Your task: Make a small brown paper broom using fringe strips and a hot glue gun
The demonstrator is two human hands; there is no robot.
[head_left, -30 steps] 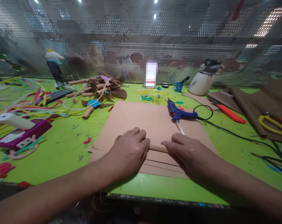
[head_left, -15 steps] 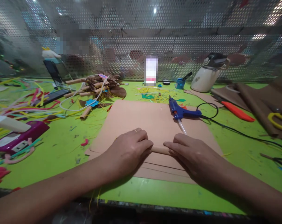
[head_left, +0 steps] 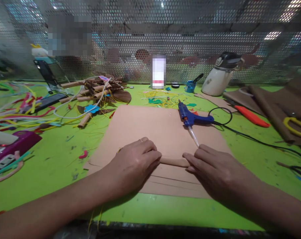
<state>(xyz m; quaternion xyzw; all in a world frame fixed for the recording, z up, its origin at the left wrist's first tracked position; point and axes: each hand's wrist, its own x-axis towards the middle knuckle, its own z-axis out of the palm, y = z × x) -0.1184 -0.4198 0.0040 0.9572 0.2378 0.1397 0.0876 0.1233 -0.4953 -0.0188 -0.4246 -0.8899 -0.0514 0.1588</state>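
Between my hands, a thin roll of brown paper [head_left: 173, 161] lies across a stack of brown paper sheets [head_left: 140, 124]. My left hand [head_left: 137, 162] is closed over the roll's left part, with the fingers hiding its end. On the right part, my right hand [head_left: 212, 166] grips it with the thumb below and fingertips on top. A blue hot glue gun [head_left: 193, 118] rests on the sheets just beyond my right hand. Its clear glue stick [head_left: 193, 136] points back towards my knuckles.
Brown paper flowers with rolled stems [head_left: 98, 93] are heaped at the back left. A purple power strip [head_left: 23, 146] and pipe cleaners lie left. A white jug [head_left: 217, 78], an orange cutter [head_left: 252, 116] and yellow scissors [head_left: 294, 127] are right. A phone [head_left: 158, 73] stands by the mesh.
My right hand has slid a little to the right along the roll, so more of it shows between my hands. The whole view has shifted slightly.
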